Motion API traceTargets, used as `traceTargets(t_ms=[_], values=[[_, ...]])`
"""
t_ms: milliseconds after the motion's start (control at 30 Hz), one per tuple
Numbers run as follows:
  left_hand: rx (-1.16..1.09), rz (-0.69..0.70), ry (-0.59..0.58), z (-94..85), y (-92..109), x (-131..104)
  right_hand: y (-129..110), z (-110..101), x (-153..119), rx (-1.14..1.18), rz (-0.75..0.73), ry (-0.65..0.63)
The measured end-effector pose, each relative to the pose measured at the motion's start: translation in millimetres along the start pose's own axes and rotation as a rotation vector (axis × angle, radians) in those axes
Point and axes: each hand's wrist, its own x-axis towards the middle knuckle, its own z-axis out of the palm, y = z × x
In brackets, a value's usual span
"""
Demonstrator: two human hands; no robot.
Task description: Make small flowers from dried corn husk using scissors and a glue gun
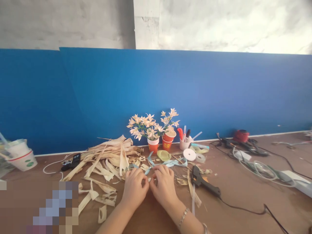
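My left hand and my right hand are close together above the table, thumb and fingers of each pinched. A small pale bit shows between the fingertips, too small to name. What each pinch holds is mostly hidden. Just beyond the hands lie a light blue ribbon and a yellow-green round piece. Left of my left hand is a heap of dried corn husks, with loose cut strips nearer me. A black hot glue gun lies to the right of my right hand, a clear stick beside it.
Pale husk flowers stand in red paper cups by the blue partition. Beside them are a cup of pens and tools and a white roll. Cables and a power strip lie right; a white bucket stands left.
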Motion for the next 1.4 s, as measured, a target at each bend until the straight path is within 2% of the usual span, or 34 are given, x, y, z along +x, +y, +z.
traceTargets(t_ms=[133,400,633,733,900,967,1033,1133,1200,1300,1400], values=[[0.041,-0.039,0.005,-0.9,-5.6,0.9,11.3,-6.1,3.3,-0.082,0.079,0.015],[0.0,-0.034,-0.217,3.5,-8.3,-2.6,16.0,-8.1,1.1,-0.086,-0.026,-0.091],[-0.008,-0.076,-0.246,4.7,-11.9,-2.7,21.8,-13.4,3.5,-0.085,0.037,-0.065],[-0.024,-0.001,-0.234,3.2,-10.2,-3.4,21.7,-15.2,4.0,-0.09,0.044,-0.068],[-0.026,0.249,-0.269,1.7,-0.4,-5.4,19.4,-15.5,3.5,-0.125,0.013,-0.084],[-0.013,0.284,-0.27,0.9,0.3,-3.6,19.0,-15.7,3.4,-0.125,0.002,-0.089],[0.031,0.203,-0.213,-1.5,-4.9,0.7,19.0,-15.9,3.4,-0.112,-0.001,-0.09],[0.155,-0.099,-0.011,-6.6,-23.5,8.0,18.8,-15.4,3.5,-0.095,0.01,-0.101],[0.214,-0.209,0.053,-8.2,-37.7,9.9,18.5,-14.6,3.3,-0.088,0.018,-0.114],[0.24,-0.194,0.009,-4.9,-51.6,7.1,18.1,-13.0,2.7,-0.073,0.018,-0.119],[0.268,-0.142,-0.029,1.5,-55.2,2.6,18.0,-12.2,2.6,-0.059,0.017,-0.119]])
